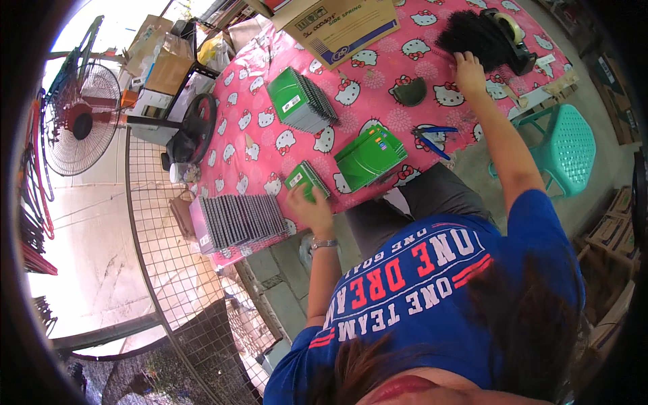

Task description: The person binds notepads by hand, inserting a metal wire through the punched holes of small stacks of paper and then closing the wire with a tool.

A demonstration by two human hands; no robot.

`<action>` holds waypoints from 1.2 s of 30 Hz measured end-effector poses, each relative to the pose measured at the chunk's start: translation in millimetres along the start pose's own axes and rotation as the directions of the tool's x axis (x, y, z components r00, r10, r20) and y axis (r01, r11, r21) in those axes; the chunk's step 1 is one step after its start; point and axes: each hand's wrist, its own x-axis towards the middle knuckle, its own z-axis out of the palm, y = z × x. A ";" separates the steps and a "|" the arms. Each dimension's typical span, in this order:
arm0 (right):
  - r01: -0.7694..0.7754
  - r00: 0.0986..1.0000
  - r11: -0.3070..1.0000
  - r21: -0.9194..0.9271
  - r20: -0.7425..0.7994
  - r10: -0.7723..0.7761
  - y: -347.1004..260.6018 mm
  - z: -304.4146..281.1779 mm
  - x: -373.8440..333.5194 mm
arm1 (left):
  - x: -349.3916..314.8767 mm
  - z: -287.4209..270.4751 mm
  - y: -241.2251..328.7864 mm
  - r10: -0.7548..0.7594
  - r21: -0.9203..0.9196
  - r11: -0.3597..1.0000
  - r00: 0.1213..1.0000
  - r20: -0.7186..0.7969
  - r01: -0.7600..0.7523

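My left hand is at the near edge of a small stack of green notebooks, fingers apart over its near side; whether it grips one is hard to see. At the far right, my right hand reaches out with its fingertips at the edge of a bristly pile of thin black strands, which look like binding coils. Between the hands lie a larger stack of green notebooks and blue-handled pliers. Farther back stands a taller stack of green spiral notebooks.
A row of spiral-bound notebooks stands at the table's left front. A cardboard box is at the back, a dark green half-round piece nearer. A tape dispenser stands far right, a turquoise stool beside the table, a fan left.
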 end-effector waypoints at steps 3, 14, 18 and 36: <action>0.202 0.976 0.952 -0.230 0.132 -0.175 39.5 32.7 9.4 | 17.3 5.2 87.9 0.470 -0.282 0.874 0.838 0.277 -0.397; 0.022 0.958 0.739 0.674 0.197 -0.207 -48.9 -75.0 -8.4 | 57.2 -8.4 113.6 0.578 -0.367 0.810 0.517 0.632 -0.458; 0.197 0.843 0.356 0.913 0.028 -0.538 -112.8 -104.5 -73.0 | 60.5 8.2 117.6 0.623 -0.289 0.778 0.629 0.465 -0.557; 0.244 0.856 0.558 0.793 0.094 -0.508 -134.8 -119.4 -88.1 | 56.3 21.9 119.3 0.587 -0.256 0.810 0.726 0.360 -0.528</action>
